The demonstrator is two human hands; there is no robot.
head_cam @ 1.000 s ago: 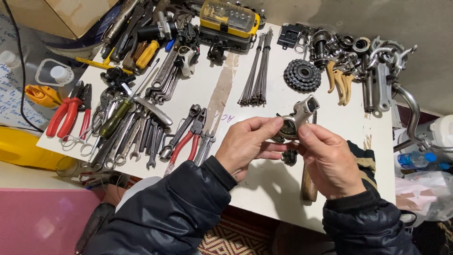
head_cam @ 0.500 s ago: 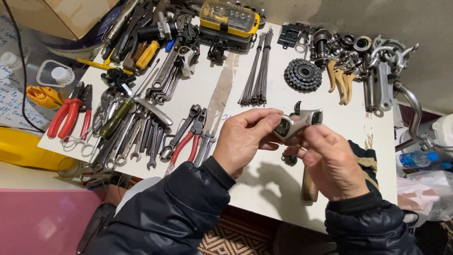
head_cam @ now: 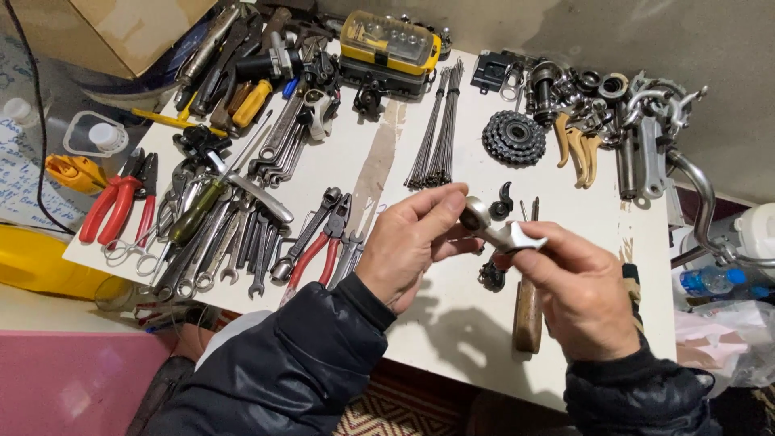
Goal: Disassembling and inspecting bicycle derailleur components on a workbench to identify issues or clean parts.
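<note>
Now silver metal part (head_cam: 500, 230) lower, flatter between left hand (head_cam: 412, 242), right hand (head_cam: 585, 299).

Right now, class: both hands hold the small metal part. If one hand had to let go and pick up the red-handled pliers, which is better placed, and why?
Probably the left hand. The red-handled pliers lie on the white table just beside its wrist, on its own side. The right hand would have to cross over, and it can keep gripping the metal part.

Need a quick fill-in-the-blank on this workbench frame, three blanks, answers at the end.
1. Both hands hold a small ____-coloured metal part above the white table.
2. The toothed sprocket cluster lies to the ____ of the bundle of thin spokes.
3. The pliers at the table's left edge have ____ handles.

Missing words: silver; right; red
</note>
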